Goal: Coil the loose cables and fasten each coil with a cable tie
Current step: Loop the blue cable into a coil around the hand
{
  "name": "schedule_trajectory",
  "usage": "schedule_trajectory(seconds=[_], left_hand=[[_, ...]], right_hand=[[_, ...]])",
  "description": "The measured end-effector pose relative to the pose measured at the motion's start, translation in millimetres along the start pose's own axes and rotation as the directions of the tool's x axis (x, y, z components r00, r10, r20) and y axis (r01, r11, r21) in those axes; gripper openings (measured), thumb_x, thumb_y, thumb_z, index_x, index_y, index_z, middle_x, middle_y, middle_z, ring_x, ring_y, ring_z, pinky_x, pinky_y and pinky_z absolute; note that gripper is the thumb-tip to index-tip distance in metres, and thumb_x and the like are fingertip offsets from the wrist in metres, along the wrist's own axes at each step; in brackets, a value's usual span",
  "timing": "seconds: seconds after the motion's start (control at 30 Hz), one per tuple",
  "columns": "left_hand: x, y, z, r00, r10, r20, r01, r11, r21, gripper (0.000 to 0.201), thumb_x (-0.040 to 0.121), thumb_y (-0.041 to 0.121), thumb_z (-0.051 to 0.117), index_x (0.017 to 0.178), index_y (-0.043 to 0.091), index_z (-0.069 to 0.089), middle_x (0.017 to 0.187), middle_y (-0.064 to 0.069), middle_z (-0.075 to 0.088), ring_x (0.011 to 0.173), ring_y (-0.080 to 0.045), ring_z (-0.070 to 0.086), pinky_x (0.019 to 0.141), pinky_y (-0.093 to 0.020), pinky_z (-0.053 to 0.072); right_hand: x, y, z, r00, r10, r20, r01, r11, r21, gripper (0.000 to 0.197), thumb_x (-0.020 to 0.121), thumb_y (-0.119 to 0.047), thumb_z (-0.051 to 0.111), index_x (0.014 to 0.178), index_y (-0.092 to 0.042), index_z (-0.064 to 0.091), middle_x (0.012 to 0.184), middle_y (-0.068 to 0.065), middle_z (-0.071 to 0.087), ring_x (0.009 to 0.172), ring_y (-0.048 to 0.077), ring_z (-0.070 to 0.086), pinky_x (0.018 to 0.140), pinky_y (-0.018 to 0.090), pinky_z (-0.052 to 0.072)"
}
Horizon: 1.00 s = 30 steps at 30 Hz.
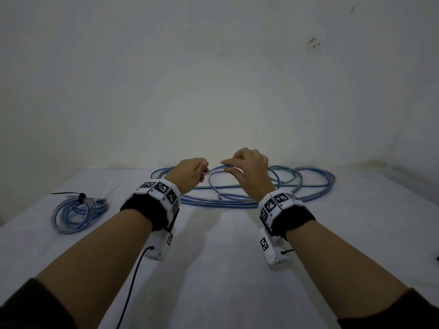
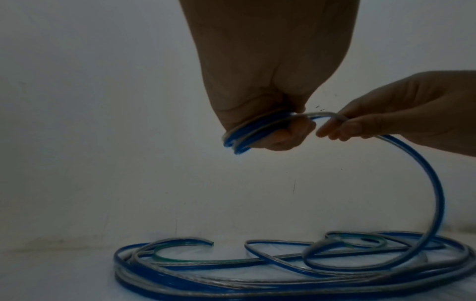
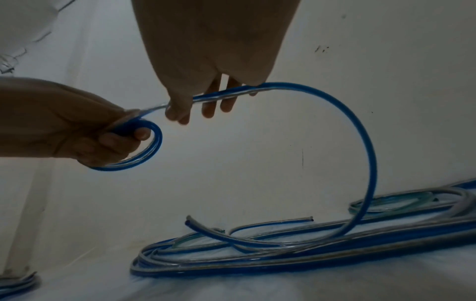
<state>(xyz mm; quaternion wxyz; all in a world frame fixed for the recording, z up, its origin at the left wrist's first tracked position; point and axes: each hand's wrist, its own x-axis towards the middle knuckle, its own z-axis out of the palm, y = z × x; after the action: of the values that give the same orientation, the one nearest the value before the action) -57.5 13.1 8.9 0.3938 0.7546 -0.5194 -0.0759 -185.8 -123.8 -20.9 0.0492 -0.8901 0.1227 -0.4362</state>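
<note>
Holding both hands raised above the far part of the worktop, close to the wall, I have open surface between my forearms and the near edge. My left hand is fisted, its grip closed round a small coil of a few turns of blue cable. My right hand sits just beside it, palm down, thumb and fingers pinching the same cable in a narrow grip. From that pinch the cable runs roughly level between the hands, then arches right and down to the loose cables lying in wide loops along the back of the worktop, their long axis left to right. Several cut ends lie among the loops. Well apart at the left lies a finished coil, bound by a black cable tie whose tail points left.
</note>
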Motion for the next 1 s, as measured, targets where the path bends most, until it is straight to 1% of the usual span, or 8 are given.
schedule_trajectory(seconds=[0.1, 0.2, 0.3, 0.53, 0.67, 0.77, 0.9, 1.0], left_hand=[[0.3, 0.1, -0.9, 0.999, -0.043, 0.006, 0.043, 0.999, -0.006, 0.042, 0.101, 0.027, 0.031, 0.076, 0.009, 0.058, 0.064, 0.000, 0.049, 0.058, -0.017, 0.043, 0.060, -0.029, 0.037], [-1.6, 0.5, -0.4, 0.998, -0.059, 0.015, 0.060, 0.985, -0.163, 0.049, 0.101, 0.033, 0.032, 0.066, 0.012, 0.059, 0.059, -0.001, 0.044, 0.054, -0.016, 0.038, 0.054, -0.025, 0.032], [-3.7, 4.3, -0.3, 0.998, -0.044, 0.052, 0.052, 0.985, -0.167, 0.052, 0.098, 0.043, 0.035, 0.066, 0.011, 0.060, 0.054, 0.003, 0.042, 0.049, -0.013, 0.035, 0.051, -0.022, 0.030], [-4.0, 16.0, -7.0, 0.976, -0.014, 0.217, 0.097, 0.921, -0.376, 0.041, 0.102, 0.025, 0.030, 0.075, 0.006, 0.054, 0.050, 0.004, 0.034, 0.036, -0.004, 0.025, 0.038, -0.014, 0.022], [-4.5, 19.9, -13.5, 0.979, -0.042, 0.200, 0.116, 0.921, -0.371, 0.044, 0.100, 0.033, 0.034, 0.072, 0.007, 0.056, 0.045, 0.010, 0.028, 0.039, -0.005, 0.022, 0.041, -0.016, 0.018], [-6.1, 19.5, -15.6, 0.974, -0.049, 0.219, 0.131, 0.915, -0.381, 0.040, 0.100, 0.028, 0.036, 0.068, 0.008, 0.050, 0.043, 0.011, 0.027, 0.037, -0.005, 0.021, 0.039, -0.015, 0.018], [-7.2, 15.6, -16.6, 0.969, -0.082, 0.235, 0.190, 0.853, -0.487, 0.038, 0.101, 0.028, 0.032, 0.068, 0.012, 0.040, 0.046, 0.010, 0.027, 0.037, -0.004, 0.021, 0.037, -0.014, 0.020], [-8.7, 12.6, -20.2, 0.976, -0.122, 0.178, 0.205, 0.785, -0.585, 0.039, 0.101, 0.033, 0.031, 0.067, 0.015, 0.039, 0.047, 0.010, 0.027, 0.037, -0.005, 0.020, 0.037, -0.014, 0.019]], right_hand=[[2.6, -3.4, -4.3, 0.993, 0.105, 0.049, -0.110, 0.990, 0.093, 0.031, 0.093, -0.028, 0.046, 0.120, -0.019, 0.060, 0.094, 0.001, 0.061, 0.093, 0.023, 0.054, 0.085, 0.034, 0.026], [4.8, -4.8, -5.2, 0.989, 0.125, 0.082, -0.137, 0.976, 0.170, 0.016, 0.094, -0.018, 0.048, 0.105, -0.012, 0.058, 0.095, 0.004, 0.058, 0.092, 0.023, 0.054, 0.092, 0.042, 0.034], [8.5, -1.7, -4.5, 0.988, 0.134, 0.077, -0.142, 0.984, 0.109, 0.029, 0.090, -0.031, 0.042, 0.098, -0.016, 0.064, 0.097, 0.006, 0.057, 0.094, 0.024, 0.051, 0.085, 0.039, 0.034], [19.9, 2.7, -2.6, 0.978, 0.132, 0.164, -0.130, 0.991, -0.022, 0.041, 0.085, -0.043, 0.033, 0.087, -0.025, 0.069, 0.088, 0.002, 0.062, 0.092, 0.028, 0.054, 0.078, 0.033, 0.026], [17.6, -1.6, 0.9, 0.949, 0.121, 0.292, -0.162, 0.980, 0.120, 0.031, 0.094, -0.035, 0.029, 0.081, -0.022, 0.054, 0.080, -0.002, 0.052, 0.086, 0.026, 0.047, 0.082, 0.037, 0.030], [13.7, -4.6, 0.8, 0.933, 0.108, 0.342, -0.194, 0.955, 0.226, 0.024, 0.101, -0.022, 0.035, 0.083, -0.018, 0.050, 0.074, -0.012, 0.049, 0.085, 0.020, 0.045, 0.082, 0.036, 0.027], [5.3, -5.9, -0.1, 0.939, 0.082, 0.335, -0.222, 0.887, 0.405, 0.017, 0.100, -0.022, 0.039, 0.088, -0.012, 0.048, 0.070, -0.010, 0.044, 0.066, 0.008, 0.040, 0.067, 0.027, 0.033], [-1.5, -2.7, -1.8, 0.932, 0.116, 0.343, -0.260, 0.872, 0.414, 0.018, 0.099, -0.024, 0.040, 0.093, -0.007, 0.044, 0.071, -0.002, 0.042, 0.061, 0.010, 0.035, 0.059, 0.023, 0.031]])
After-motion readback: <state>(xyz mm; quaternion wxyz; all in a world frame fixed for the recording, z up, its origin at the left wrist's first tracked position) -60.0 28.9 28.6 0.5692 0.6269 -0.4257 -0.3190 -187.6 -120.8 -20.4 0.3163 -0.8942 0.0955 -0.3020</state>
